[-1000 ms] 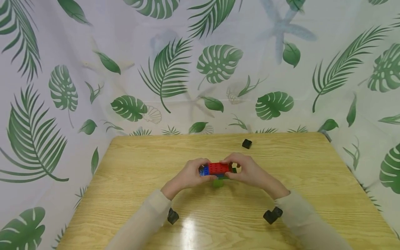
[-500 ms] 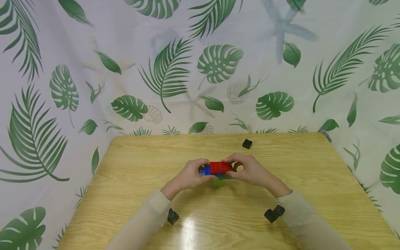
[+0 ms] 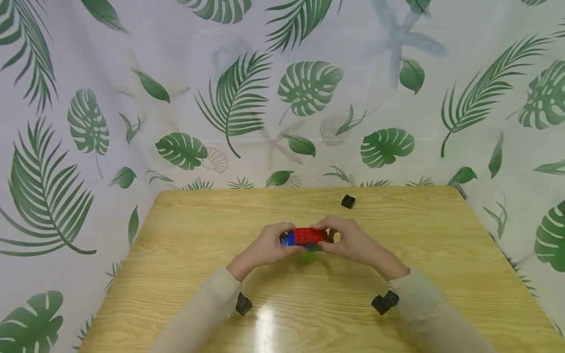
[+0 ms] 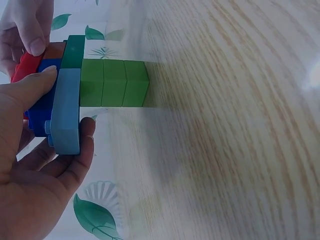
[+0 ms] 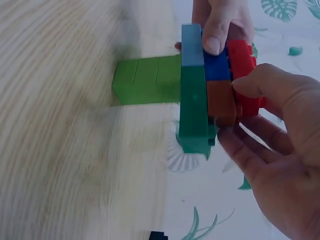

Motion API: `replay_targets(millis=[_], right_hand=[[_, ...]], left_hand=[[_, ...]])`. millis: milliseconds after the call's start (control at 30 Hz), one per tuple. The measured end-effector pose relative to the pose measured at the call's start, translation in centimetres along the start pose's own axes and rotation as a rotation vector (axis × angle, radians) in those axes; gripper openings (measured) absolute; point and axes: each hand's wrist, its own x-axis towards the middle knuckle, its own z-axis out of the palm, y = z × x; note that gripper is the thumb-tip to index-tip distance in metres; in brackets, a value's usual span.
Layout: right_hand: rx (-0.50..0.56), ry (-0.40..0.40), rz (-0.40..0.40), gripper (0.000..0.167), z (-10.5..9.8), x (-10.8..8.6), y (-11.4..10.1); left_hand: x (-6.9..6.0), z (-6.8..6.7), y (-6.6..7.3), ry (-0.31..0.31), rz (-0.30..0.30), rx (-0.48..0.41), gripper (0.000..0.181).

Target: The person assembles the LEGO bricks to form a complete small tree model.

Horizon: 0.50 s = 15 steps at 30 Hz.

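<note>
A built tower of toy building bricks stands at the table's middle. Its stem is a column of light green bricks [image 4: 115, 82] reaching down to the tabletop. Across the stem lie a light blue brick [image 4: 66, 115] and a dark green brick [image 5: 193, 102], with a dark blue brick [image 5: 216, 67] and a brown brick [image 5: 221, 102] above them. On top sits a red brick [image 3: 305, 236]; whether it is fully seated I cannot tell. My left hand [image 3: 267, 246] grips the blue bricks, thumb on the dark blue one. My right hand [image 3: 351, 241] pinches the red brick between thumb and fingers.
A small black block [image 3: 348, 201] lies near the table's back edge. Dark wrist cameras sit on both forearms, the left one [image 3: 243, 304] and the right one [image 3: 385, 302]. Behind the wooden table [image 3: 198, 215] hangs a leaf-patterned cloth [image 3: 256, 142].
Both hands keep their grips in the same place. The red brick and my right hand shifted slightly right half a second ago and are now back a little left.
</note>
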Motion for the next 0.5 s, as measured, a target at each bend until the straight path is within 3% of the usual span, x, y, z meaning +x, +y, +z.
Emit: replay_targets(millis=[300,500], right_hand=[[0.011,-0.030,0.031,0.033,-0.19,0.05,0.08],[-0.005,-0.010,0.000,0.033,-0.10,0.14,-0.01]], left_hand=[[-0.18,-0.08,-0.04,-0.006,-0.009,0.006,0.029],[0.00,-0.28,0.10,0.000,0.008,0.010,0.027]])
